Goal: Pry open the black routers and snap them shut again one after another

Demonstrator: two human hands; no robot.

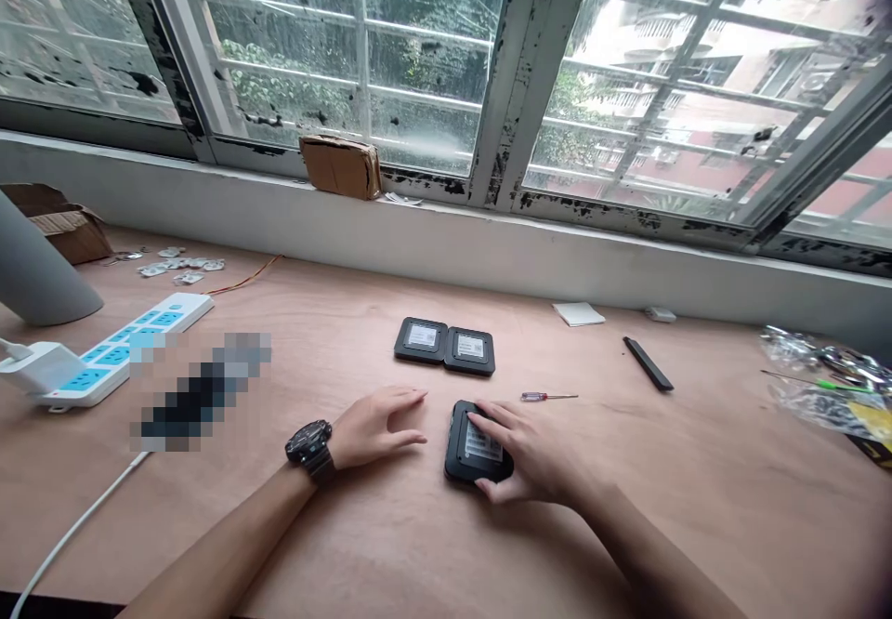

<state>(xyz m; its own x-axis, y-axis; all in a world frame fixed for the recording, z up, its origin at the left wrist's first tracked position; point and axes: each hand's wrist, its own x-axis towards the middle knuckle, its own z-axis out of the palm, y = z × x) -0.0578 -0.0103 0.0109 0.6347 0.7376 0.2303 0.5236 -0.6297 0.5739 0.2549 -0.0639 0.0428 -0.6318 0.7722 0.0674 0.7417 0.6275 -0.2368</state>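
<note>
A small black device (468,456) with a white label lies on the wooden table (627,507) in front of me. My right hand (533,452) rests on its right side, fingers across the label and thumb under its near edge, gripping it. My left hand (373,426), with a black watch on its wrist, lies flat on the table just left of the device, fingers stretched out and holding nothing. Two more black devices (444,346) with white labels sit side by side a little farther away.
A small red-handled screwdriver (548,397) lies right of the devices, a black stick (648,363) and a white pad (578,313) farther right. A white and blue power strip (118,348) sits at the left. Plastic bags with parts (826,377) lie at the right edge.
</note>
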